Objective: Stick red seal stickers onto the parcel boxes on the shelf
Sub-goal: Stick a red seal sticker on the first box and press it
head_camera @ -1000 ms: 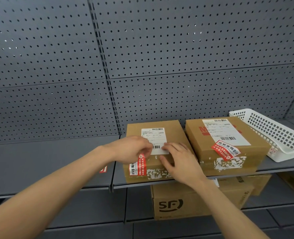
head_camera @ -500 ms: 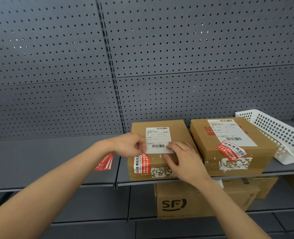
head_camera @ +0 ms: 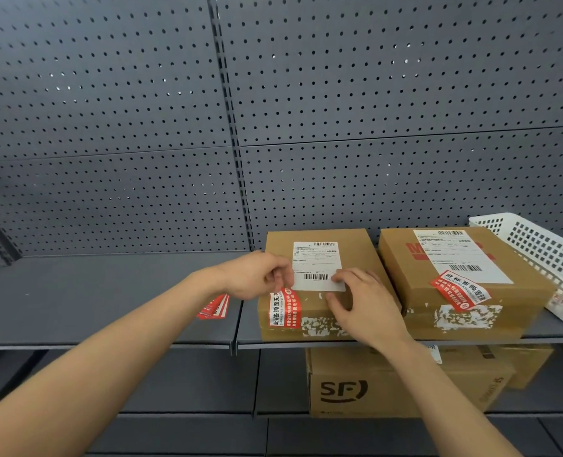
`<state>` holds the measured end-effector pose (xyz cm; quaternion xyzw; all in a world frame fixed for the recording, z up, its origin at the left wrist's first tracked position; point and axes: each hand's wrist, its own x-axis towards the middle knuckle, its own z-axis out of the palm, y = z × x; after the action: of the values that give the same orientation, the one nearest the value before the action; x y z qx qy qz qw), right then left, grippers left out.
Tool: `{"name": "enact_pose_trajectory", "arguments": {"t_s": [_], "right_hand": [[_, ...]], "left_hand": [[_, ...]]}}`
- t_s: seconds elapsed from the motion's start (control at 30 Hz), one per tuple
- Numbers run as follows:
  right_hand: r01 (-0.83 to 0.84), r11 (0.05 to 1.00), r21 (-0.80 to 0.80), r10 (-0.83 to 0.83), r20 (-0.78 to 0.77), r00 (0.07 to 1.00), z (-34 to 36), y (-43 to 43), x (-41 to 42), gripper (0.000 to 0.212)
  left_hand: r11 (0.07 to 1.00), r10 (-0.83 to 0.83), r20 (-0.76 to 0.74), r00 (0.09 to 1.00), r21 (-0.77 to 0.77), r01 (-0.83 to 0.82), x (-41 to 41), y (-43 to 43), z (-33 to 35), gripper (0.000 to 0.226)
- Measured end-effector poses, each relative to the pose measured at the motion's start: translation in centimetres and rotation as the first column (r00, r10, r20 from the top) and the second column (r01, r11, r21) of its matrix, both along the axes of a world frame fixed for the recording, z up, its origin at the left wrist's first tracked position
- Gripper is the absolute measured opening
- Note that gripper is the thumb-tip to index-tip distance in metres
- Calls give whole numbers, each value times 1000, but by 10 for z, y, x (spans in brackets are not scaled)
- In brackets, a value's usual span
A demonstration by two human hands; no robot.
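Step in hand: sealing left box [head_camera: 356, 245], which stands at the front edge of the shelf [head_camera: 108, 291]. The sticker [head_camera: 285, 308] folds over the box's front-left top edge, its lower part flat on the front face. Left hand [head_camera: 257, 275], fingers curled, sits on the sticker's upper end; pinch or press, we cannot tell. Right hand [head_camera: 362, 305] rests on the box, fingers relaxed, steadying it. Right box [head_camera: 402, 275] is already sealed. Next, we judge: rub the upper end down firmly, then take one from the spare stickers [head_camera: 214, 306] just left of the box.
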<state>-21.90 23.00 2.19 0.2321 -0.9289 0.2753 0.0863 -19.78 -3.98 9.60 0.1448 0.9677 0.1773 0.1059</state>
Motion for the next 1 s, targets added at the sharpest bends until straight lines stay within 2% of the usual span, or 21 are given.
{"name": "enact_pose_trajectory", "arguments": {"t_s": [0.2, 0.33, 0.43, 0.53, 0.63, 0.73, 1.0], "right_hand": [[-35, 999, -11, 36, 47, 998, 8, -1, 1, 45], [-174, 985, -6, 174, 55, 983, 18, -26, 5, 45], [-218, 974, -68, 225, 121, 967, 20, -44, 4, 31], [-209, 973, -95, 218, 100, 971, 18, -50, 1, 19], [-214, 969, -124, 227, 101, 969, 14, -49, -2, 12], [-225, 960, -167, 244, 100, 965, 10, -48, -2, 10], [-256, 908, -331, 291, 62, 955, -1, -42, 8, 7]], "left_hand": [[1000, 2, 4, 1000, 1, -2, 3, 4, 5, 35], [999, 15, -26, 1000, 33, -15, 2, 5, 6, 32], [997, 35, -38, 999, 74, -32, 4, 3, 5, 32], [991, 72, -50, 996, 119, -66, 8, -5, 1, 29], [981, 129, -43, 991, 149, -121, 16, -13, -2, 51], [989, 138, -25, 990, 58, -137, 24, -19, -5, 71], [996, 82, -62, 995, -40, -84, 33, -25, -15, 81]]}}
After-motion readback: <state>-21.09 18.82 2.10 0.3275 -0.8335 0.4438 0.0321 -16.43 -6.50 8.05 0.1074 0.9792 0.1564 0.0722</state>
